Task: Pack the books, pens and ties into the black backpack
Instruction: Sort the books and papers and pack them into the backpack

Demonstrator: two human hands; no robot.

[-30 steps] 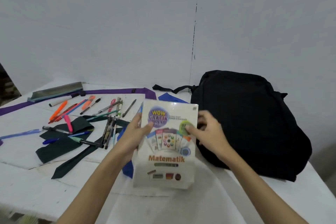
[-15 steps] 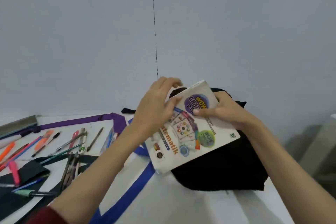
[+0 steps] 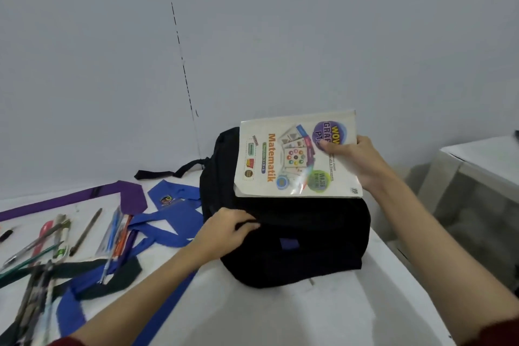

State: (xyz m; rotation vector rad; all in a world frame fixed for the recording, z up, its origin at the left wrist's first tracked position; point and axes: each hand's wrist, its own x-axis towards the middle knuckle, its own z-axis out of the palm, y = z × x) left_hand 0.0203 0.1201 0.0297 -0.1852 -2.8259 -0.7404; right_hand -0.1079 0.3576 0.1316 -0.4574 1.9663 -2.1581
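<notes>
The right hand (image 3: pixel 356 161) is pinching the glossy white Matematik book (image 3: pixel 283 166) above the black fabric backpack (image 3: pixel 295 244) on the tabletop (image 3: pixel 280 314); the left hand (image 3: pixel 227 229) is gripping its top. Better to open it wide first.
</notes>
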